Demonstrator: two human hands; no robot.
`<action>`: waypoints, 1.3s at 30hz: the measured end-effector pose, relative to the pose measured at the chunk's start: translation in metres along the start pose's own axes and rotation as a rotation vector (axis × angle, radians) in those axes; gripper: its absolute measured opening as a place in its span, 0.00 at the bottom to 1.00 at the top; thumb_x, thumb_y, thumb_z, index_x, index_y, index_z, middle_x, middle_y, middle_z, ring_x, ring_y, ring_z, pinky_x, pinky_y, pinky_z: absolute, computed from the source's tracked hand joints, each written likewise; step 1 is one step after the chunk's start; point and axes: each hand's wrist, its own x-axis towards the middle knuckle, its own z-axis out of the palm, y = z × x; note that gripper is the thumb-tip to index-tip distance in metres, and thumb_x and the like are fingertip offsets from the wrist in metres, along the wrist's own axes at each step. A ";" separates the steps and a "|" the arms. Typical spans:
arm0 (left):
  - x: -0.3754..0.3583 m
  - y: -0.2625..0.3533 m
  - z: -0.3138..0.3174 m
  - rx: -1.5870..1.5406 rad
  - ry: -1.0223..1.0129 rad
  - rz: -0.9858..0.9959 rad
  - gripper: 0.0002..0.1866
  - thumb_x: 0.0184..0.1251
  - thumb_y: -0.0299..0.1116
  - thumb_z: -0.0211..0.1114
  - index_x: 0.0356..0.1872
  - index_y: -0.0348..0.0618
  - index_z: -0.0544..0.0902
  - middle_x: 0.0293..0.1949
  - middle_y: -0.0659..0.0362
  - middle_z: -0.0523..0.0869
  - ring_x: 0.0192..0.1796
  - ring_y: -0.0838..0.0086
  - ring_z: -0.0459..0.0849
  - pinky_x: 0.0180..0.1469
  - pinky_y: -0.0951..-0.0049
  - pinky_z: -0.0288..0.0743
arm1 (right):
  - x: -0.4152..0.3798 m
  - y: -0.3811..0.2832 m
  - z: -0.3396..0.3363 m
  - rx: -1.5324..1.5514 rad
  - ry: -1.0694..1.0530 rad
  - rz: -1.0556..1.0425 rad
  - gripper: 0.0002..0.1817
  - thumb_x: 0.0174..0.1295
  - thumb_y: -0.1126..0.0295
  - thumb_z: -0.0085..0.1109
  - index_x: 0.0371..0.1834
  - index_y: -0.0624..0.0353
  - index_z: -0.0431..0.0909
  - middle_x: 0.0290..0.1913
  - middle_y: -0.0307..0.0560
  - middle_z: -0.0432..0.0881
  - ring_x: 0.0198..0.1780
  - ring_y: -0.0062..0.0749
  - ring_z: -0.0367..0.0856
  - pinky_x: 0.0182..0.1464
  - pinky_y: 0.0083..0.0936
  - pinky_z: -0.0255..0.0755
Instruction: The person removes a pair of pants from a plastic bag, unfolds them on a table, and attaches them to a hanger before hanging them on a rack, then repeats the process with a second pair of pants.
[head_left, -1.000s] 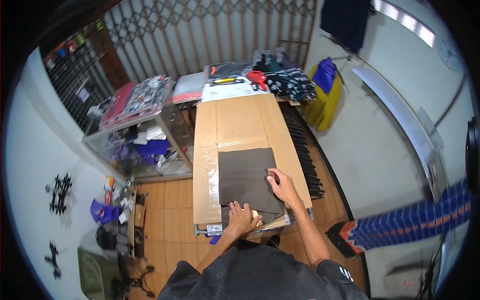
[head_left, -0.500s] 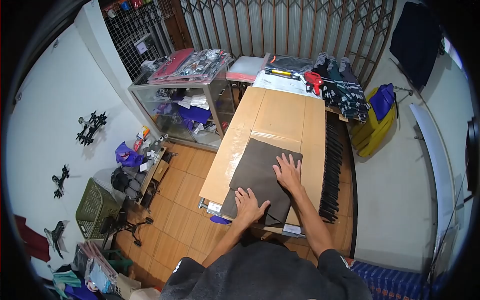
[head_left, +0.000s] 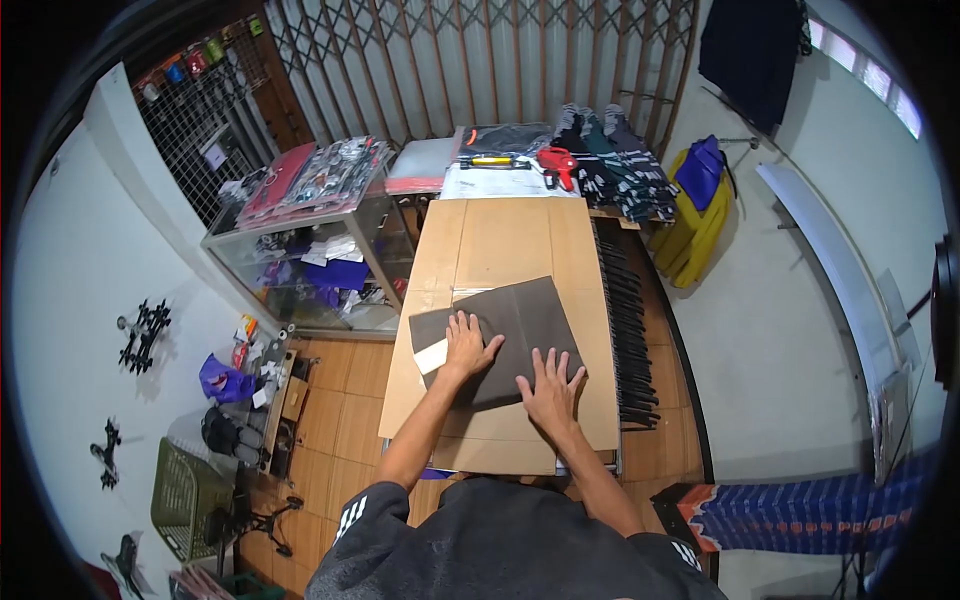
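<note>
A folded dark grey-brown cloth (head_left: 515, 315) lies turned at an angle on the cardboard-topped table (head_left: 500, 240). My left hand (head_left: 468, 345) rests flat on its left part with fingers spread. Close to those fingers, a pale cream patch (head_left: 431, 357) shows at the cloth's left edge. At the near right edge of the cloth, my right hand (head_left: 551, 388) lies palm down, fingers stretched apart over the fabric. Neither hand grips anything.
Behind the cardboard are a red tape-gun-like tool (head_left: 557, 166), a yellow-and-black tool (head_left: 495, 162) and stacked dark clothes (head_left: 625, 165). Black hangers (head_left: 625, 340) line the table's right side. A glass cabinet (head_left: 310, 270) stands to the left, and a green basket (head_left: 185, 500) sits lower left.
The cloth has turned and shifted away from the table's near edge, and a cream patch now shows. My left hand has moved forward; my right hand has come back nearer to me.
</note>
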 end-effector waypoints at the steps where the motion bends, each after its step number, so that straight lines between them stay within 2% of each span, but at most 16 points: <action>1: 0.012 -0.001 -0.002 -0.013 -0.012 0.031 0.50 0.69 0.64 0.61 0.73 0.22 0.64 0.75 0.24 0.59 0.78 0.27 0.54 0.77 0.36 0.51 | -0.004 -0.004 0.005 -0.010 0.009 -0.008 0.39 0.72 0.47 0.55 0.80 0.57 0.62 0.78 0.72 0.61 0.80 0.72 0.51 0.73 0.80 0.39; 3: 0.031 -0.004 0.001 -0.027 -0.014 0.082 0.49 0.68 0.63 0.63 0.72 0.24 0.66 0.75 0.26 0.62 0.78 0.30 0.57 0.76 0.37 0.55 | -0.012 -0.012 0.010 -0.016 0.012 -0.010 0.39 0.71 0.47 0.56 0.81 0.53 0.61 0.78 0.75 0.59 0.80 0.75 0.50 0.72 0.81 0.39; 7: 0.056 -0.010 0.007 -0.085 0.100 0.131 0.44 0.65 0.55 0.70 0.70 0.30 0.69 0.68 0.31 0.71 0.69 0.37 0.72 0.69 0.38 0.66 | -0.012 -0.021 0.015 -0.020 0.022 0.011 0.39 0.70 0.48 0.58 0.81 0.50 0.61 0.78 0.77 0.57 0.79 0.78 0.49 0.71 0.83 0.38; 10: 0.070 -0.003 -0.007 -0.147 0.056 -0.022 0.41 0.65 0.53 0.70 0.69 0.32 0.70 0.65 0.32 0.73 0.68 0.38 0.72 0.66 0.36 0.67 | -0.009 -0.023 0.021 -0.036 0.038 0.022 0.39 0.70 0.48 0.58 0.81 0.49 0.60 0.78 0.77 0.57 0.80 0.78 0.49 0.71 0.84 0.38; 11: 0.076 -0.004 -0.007 -0.145 0.124 -0.020 0.38 0.64 0.47 0.70 0.71 0.38 0.70 0.67 0.33 0.71 0.69 0.41 0.72 0.65 0.35 0.68 | -0.008 -0.022 0.022 -0.039 0.040 0.028 0.39 0.71 0.48 0.58 0.81 0.49 0.60 0.78 0.77 0.57 0.80 0.78 0.48 0.71 0.83 0.38; 14: 0.108 -0.025 0.002 -0.199 0.055 0.110 0.38 0.62 0.43 0.69 0.73 0.44 0.69 0.66 0.36 0.73 0.68 0.42 0.73 0.66 0.34 0.68 | -0.008 -0.026 0.020 -0.046 0.039 0.049 0.39 0.71 0.47 0.57 0.82 0.47 0.60 0.78 0.76 0.57 0.80 0.76 0.48 0.72 0.83 0.37; 15: 0.108 -0.018 -0.006 -0.206 0.083 0.057 0.31 0.61 0.40 0.70 0.67 0.46 0.76 0.61 0.40 0.77 0.65 0.44 0.76 0.66 0.39 0.70 | -0.008 -0.028 0.019 -0.049 0.037 0.055 0.38 0.72 0.47 0.57 0.82 0.47 0.59 0.79 0.76 0.56 0.81 0.76 0.48 0.72 0.82 0.37; 18: 0.134 -0.024 -0.012 -0.173 -0.019 0.093 0.22 0.61 0.38 0.71 0.57 0.44 0.84 0.57 0.43 0.80 0.64 0.45 0.76 0.65 0.48 0.73 | 0.001 -0.028 0.025 -0.031 0.082 0.059 0.38 0.70 0.48 0.59 0.81 0.46 0.61 0.78 0.75 0.58 0.80 0.76 0.48 0.72 0.83 0.37; 19: 0.136 -0.021 -0.013 -0.219 0.084 0.101 0.14 0.62 0.34 0.71 0.47 0.42 0.88 0.52 0.44 0.83 0.61 0.48 0.79 0.63 0.55 0.75 | 0.004 -0.028 0.027 -0.019 0.084 0.075 0.38 0.70 0.49 0.60 0.81 0.44 0.61 0.79 0.75 0.57 0.81 0.75 0.47 0.72 0.82 0.37; 23: 0.123 -0.004 -0.045 -0.408 0.098 0.243 0.12 0.68 0.31 0.68 0.48 0.37 0.84 0.43 0.41 0.89 0.50 0.47 0.87 0.55 0.55 0.79 | 0.021 -0.028 0.033 -0.003 0.086 0.106 0.39 0.69 0.49 0.61 0.82 0.44 0.60 0.79 0.73 0.56 0.81 0.74 0.46 0.74 0.81 0.35; 26: 0.099 0.003 -0.058 -0.474 0.081 0.320 0.13 0.69 0.32 0.68 0.49 0.36 0.83 0.44 0.40 0.89 0.50 0.46 0.88 0.52 0.55 0.81 | 0.029 -0.026 0.035 0.014 0.098 0.109 0.39 0.69 0.49 0.61 0.81 0.43 0.61 0.80 0.73 0.55 0.82 0.72 0.46 0.75 0.78 0.35; 30: 0.047 0.006 -0.079 -0.682 0.070 0.397 0.11 0.70 0.32 0.67 0.48 0.37 0.82 0.44 0.42 0.90 0.52 0.51 0.90 0.53 0.59 0.81 | 0.020 -0.021 0.020 0.144 0.045 0.110 0.40 0.69 0.53 0.62 0.82 0.47 0.58 0.81 0.70 0.54 0.84 0.63 0.44 0.78 0.72 0.33; 31: 0.031 0.006 -0.085 -0.712 0.067 0.403 0.11 0.70 0.32 0.67 0.47 0.37 0.82 0.43 0.44 0.90 0.51 0.54 0.90 0.51 0.62 0.80 | 0.013 -0.024 0.008 0.161 0.058 0.116 0.38 0.70 0.59 0.62 0.81 0.55 0.59 0.80 0.68 0.60 0.83 0.56 0.53 0.80 0.60 0.44; 34: -0.028 0.005 -0.107 -0.682 -0.081 0.389 0.09 0.71 0.30 0.66 0.47 0.38 0.82 0.38 0.49 0.89 0.43 0.65 0.89 0.49 0.68 0.79 | -0.010 0.002 0.019 0.958 0.223 0.145 0.34 0.72 0.65 0.61 0.79 0.59 0.62 0.76 0.62 0.68 0.79 0.48 0.65 0.77 0.48 0.58; 36: -0.063 -0.003 -0.107 -0.759 -0.251 0.304 0.08 0.71 0.29 0.66 0.47 0.39 0.83 0.35 0.55 0.88 0.42 0.73 0.86 0.48 0.71 0.78 | -0.036 0.013 0.017 1.136 0.370 0.330 0.28 0.74 0.69 0.58 0.74 0.69 0.67 0.66 0.60 0.80 0.66 0.42 0.80 0.66 0.27 0.73; 39: -0.114 -0.006 -0.120 -0.917 -0.354 0.362 0.07 0.72 0.28 0.66 0.47 0.41 0.83 0.34 0.60 0.87 0.40 0.78 0.83 0.45 0.72 0.77 | -0.089 0.035 -0.006 1.313 0.424 0.624 0.23 0.77 0.68 0.55 0.70 0.67 0.71 0.57 0.56 0.85 0.53 0.30 0.84 0.53 0.23 0.78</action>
